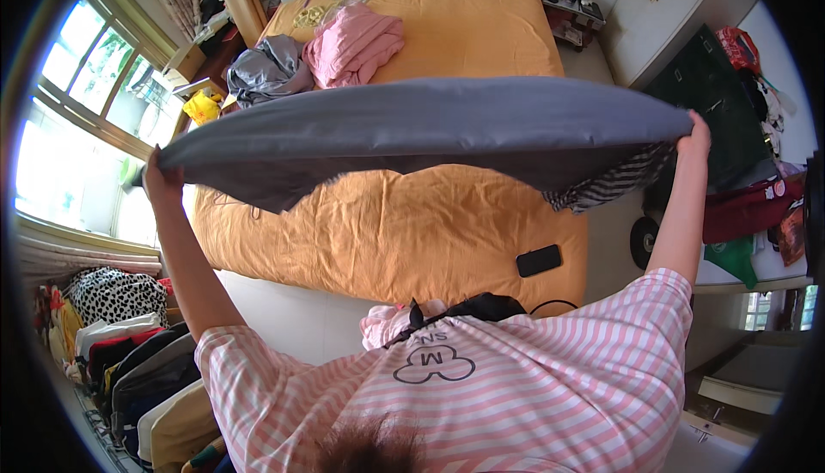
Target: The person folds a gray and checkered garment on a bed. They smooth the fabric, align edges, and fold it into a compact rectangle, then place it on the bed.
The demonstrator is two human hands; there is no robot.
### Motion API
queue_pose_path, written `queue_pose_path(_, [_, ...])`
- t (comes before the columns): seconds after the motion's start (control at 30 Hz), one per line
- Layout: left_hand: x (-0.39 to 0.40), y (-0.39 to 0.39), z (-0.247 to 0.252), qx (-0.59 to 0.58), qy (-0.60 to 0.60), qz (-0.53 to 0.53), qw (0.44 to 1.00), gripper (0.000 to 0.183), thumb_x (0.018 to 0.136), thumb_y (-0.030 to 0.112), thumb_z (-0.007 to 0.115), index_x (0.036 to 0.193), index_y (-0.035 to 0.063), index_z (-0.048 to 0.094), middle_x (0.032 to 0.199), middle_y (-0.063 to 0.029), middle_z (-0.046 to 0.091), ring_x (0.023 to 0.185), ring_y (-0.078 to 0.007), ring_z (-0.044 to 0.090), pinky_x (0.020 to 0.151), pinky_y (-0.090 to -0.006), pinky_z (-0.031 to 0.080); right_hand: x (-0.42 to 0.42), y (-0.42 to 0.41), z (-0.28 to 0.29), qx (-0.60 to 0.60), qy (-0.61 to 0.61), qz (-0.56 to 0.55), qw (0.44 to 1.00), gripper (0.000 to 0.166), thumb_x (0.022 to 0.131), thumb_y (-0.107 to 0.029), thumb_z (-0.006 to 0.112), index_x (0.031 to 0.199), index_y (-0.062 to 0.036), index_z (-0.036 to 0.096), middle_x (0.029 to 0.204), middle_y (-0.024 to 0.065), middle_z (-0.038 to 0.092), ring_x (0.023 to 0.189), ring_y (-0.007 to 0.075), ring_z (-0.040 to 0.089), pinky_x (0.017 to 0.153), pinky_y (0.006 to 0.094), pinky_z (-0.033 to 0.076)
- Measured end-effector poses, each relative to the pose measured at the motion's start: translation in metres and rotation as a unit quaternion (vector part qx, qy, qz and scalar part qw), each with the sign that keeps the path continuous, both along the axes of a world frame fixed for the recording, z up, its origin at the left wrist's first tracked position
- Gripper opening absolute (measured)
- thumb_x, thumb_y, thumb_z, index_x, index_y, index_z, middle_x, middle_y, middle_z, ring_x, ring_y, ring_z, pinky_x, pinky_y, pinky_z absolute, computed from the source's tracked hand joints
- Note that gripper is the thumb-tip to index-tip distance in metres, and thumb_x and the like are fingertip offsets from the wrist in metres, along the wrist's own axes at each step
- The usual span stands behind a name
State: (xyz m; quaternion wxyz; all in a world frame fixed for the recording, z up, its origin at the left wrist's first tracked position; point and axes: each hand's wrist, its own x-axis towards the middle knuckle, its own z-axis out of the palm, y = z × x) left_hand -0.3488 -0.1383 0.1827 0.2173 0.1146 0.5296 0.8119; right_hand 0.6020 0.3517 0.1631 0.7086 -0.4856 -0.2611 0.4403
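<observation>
A long grey cloth (pixel 425 115), perhaps a bed sheet or cover, is stretched wide in the air above the bed. My left hand (pixel 161 176) grips one end of it, and my right hand (pixel 695 135) grips the other, both arms spread out. A black-and-grey striped part of the fabric (pixel 606 183) hangs below near my right hand. The lower edge droops unevenly over the orange bed sheet (pixel 387 234). Whatever lies directly behind the cloth is hidden.
A black phone (pixel 540 260) lies near the bed's front right corner. A pink quilt (pixel 354 48) and crumpled grey fabric (pixel 267 70) are heaped at the back left. Hanging clothes (pixel 155 370) stand at the lower left. A dark green cabinet (pixel 702 99) is on the right.
</observation>
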Motion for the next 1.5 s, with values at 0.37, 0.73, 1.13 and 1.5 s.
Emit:
queue_pose_path(0.37, [0.009,0.013,-0.030,-0.198,-0.077,-0.004,0.977,0.027,0.086,0.034,0.056,0.100,0.0109,0.057,0.095,-0.0070,0.063,0.089,-0.0268,0.063,0.079,-0.0483,0.052,-0.054,0.033,0.037,0.000,0.032,0.019,0.999,0.029,0.084,-0.017,0.062,0.106,0.0010,0.057,0.105,0.0144,0.062,0.097,0.0287,0.059,0.087,0.0424,0.048])
queue_pose_path(0.73, [-0.041,0.128,0.019,0.006,-0.026,0.080,0.996,0.032,0.089,0.026,0.054,0.110,0.0017,0.052,0.115,-0.0189,0.056,0.107,-0.0381,0.053,0.095,-0.0613,0.035,-0.255,0.121,0.063,0.013,0.070,0.138,0.988,0.024,0.088,-0.013,0.057,0.108,0.0016,0.054,0.107,0.0160,0.059,0.099,0.0301,0.057,0.088,0.0456,0.046])
queue_pose_path(1.13, [0.012,-0.069,-0.133,0.057,-0.039,0.128,0.989,0.028,0.093,0.022,0.053,0.110,-0.0008,0.055,0.110,-0.0136,0.060,0.104,-0.0251,0.056,0.096,-0.0370,0.042,-0.175,0.039,-0.059,-0.094,0.027,0.170,0.980,0.052,0.078,-0.021,0.072,0.122,-0.0027,0.052,0.122,0.0107,0.053,0.111,0.0260,0.051,0.093,0.0402,0.043])
queue_pose_path(1.5, [0.195,-0.160,-0.385,-0.325,-0.453,0.226,0.798,0.036,0.094,0.037,0.041,0.121,0.0131,0.046,0.124,-0.0117,0.050,0.110,-0.0353,0.051,0.092,-0.0510,0.043,-0.052,-0.069,-0.307,-0.426,-0.079,0.179,0.883,0.030,0.082,-0.007,0.057,0.112,-0.0052,0.049,0.094,0.0078,0.059,0.086,0.0234,0.061,0.075,0.0348,0.052])
